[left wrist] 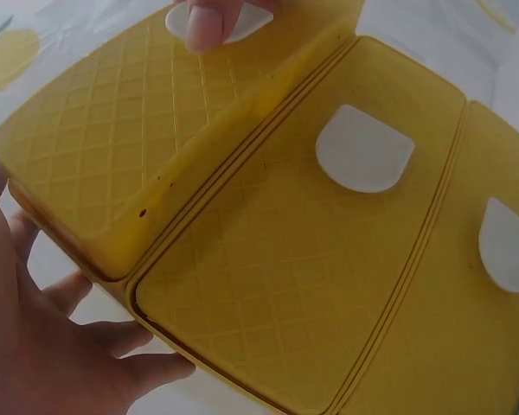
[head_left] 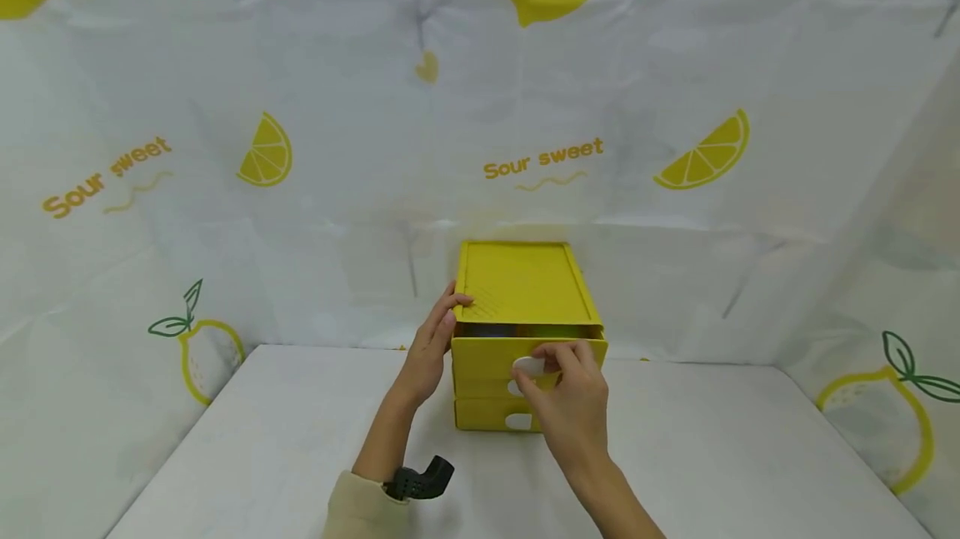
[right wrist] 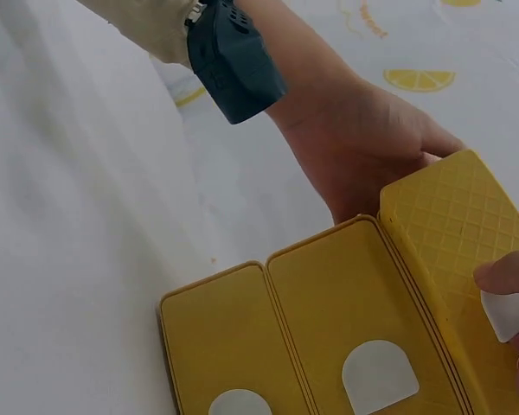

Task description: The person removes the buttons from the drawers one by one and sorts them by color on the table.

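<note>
A yellow drawer box point(head_left: 525, 281) with three stacked drawers stands on the table. Its top drawer point(head_left: 487, 358) juts out a little, and dark and greenish contents show in the gap. My right hand point(head_left: 576, 401) pinches the white tab handle point(head_left: 529, 366) of that drawer between thumb and fingers. Along the box's left side lies my left hand point(head_left: 429, 356), fingers extended, fingertips at the top edge. In the left wrist view the left hand point(left wrist: 60, 346) spreads its fingers against the side. Both lower drawers point(left wrist: 268, 259) sit flush in the box.
The white table point(head_left: 285, 439) extends on both sides of the box. Behind it hangs a white sheet point(head_left: 360, 264) printed with lemons and words. A black wrist device point(head_left: 420, 479) sits on the left forearm beside a beige sleeve point(head_left: 366, 507).
</note>
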A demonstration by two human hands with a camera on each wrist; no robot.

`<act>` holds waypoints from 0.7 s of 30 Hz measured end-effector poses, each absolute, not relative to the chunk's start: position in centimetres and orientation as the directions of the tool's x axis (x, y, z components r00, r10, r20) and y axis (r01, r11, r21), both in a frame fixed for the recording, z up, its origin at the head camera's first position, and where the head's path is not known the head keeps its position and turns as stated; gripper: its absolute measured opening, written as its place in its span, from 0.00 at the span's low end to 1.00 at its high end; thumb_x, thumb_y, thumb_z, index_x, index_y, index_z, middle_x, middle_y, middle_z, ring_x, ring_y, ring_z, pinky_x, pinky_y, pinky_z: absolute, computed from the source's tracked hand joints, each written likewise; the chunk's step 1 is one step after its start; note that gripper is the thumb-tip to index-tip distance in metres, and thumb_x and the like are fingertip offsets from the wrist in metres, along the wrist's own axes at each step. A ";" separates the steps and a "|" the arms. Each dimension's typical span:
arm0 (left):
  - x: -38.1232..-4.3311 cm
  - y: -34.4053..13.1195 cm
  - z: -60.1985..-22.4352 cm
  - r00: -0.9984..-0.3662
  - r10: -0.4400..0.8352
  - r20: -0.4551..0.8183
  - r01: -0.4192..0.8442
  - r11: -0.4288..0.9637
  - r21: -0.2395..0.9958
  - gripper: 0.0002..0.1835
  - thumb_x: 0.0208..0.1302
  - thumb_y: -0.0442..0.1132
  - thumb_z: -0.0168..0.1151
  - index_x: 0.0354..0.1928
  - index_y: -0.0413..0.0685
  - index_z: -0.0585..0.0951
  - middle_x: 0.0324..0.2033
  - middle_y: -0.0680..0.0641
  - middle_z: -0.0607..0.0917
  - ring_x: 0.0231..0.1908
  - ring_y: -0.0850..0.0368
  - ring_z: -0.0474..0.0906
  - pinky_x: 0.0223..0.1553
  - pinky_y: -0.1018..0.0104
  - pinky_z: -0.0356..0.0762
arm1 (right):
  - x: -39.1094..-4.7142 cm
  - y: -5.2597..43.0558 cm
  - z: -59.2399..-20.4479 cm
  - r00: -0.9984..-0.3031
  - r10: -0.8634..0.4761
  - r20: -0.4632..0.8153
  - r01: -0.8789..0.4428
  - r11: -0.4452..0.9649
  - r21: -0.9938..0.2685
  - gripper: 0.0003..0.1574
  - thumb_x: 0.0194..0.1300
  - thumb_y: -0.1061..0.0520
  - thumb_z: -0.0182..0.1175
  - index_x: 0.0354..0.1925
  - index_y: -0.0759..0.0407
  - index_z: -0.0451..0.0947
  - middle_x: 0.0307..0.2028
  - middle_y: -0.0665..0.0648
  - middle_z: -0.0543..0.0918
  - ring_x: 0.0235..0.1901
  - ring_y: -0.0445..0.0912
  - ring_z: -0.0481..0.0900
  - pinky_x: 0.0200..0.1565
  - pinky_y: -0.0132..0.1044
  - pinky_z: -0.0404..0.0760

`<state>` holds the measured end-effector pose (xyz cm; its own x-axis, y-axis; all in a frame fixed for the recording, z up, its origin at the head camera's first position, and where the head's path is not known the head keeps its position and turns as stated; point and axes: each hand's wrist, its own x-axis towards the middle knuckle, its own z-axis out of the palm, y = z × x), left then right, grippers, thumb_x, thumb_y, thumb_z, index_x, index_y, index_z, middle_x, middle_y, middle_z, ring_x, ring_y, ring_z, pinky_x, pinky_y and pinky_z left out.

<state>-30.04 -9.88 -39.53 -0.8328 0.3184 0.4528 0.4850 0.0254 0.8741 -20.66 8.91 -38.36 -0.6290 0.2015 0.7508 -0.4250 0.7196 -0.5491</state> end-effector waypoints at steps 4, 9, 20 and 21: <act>-30.2 -9.9 -39.7 -0.835 0.313 0.452 0.485 0.032 0.874 0.20 0.83 0.52 0.36 0.65 0.56 0.70 0.82 0.51 0.47 0.81 0.42 0.42 0.72 0.26 0.50 | -19.8 8.9 -38.3 -0.647 0.228 0.728 -0.405 0.705 -0.582 0.21 0.40 0.64 0.83 0.31 0.58 0.82 0.31 0.52 0.75 0.31 0.42 0.76 0.29 0.27 0.74; -30.2 -9.8 -39.7 -0.832 0.305 0.464 0.498 0.041 0.866 0.19 0.83 0.50 0.37 0.65 0.55 0.70 0.82 0.49 0.48 0.81 0.41 0.42 0.73 0.27 0.50 | -18.7 8.8 -38.1 -0.653 0.251 0.714 -0.377 0.710 -0.594 0.22 0.38 0.62 0.85 0.29 0.56 0.81 0.31 0.50 0.75 0.31 0.40 0.76 0.30 0.28 0.76; -29.9 -9.7 -39.6 -0.826 0.300 0.478 0.513 0.047 0.857 0.19 0.83 0.48 0.37 0.65 0.54 0.70 0.82 0.47 0.48 0.81 0.40 0.42 0.75 0.29 0.46 | -17.3 8.5 -38.4 -0.608 0.217 0.763 -0.356 0.785 -0.507 0.25 0.33 0.60 0.87 0.28 0.55 0.80 0.29 0.49 0.74 0.30 0.39 0.75 0.28 0.28 0.77; -30.0 -9.7 -39.5 -0.827 0.302 0.475 0.511 0.050 0.858 0.19 0.83 0.49 0.37 0.66 0.55 0.70 0.82 0.48 0.48 0.81 0.40 0.42 0.75 0.29 0.47 | -17.2 8.5 -38.4 -0.601 0.218 0.769 -0.355 0.789 -0.501 0.25 0.33 0.60 0.87 0.28 0.55 0.80 0.29 0.49 0.74 0.30 0.39 0.75 0.28 0.28 0.77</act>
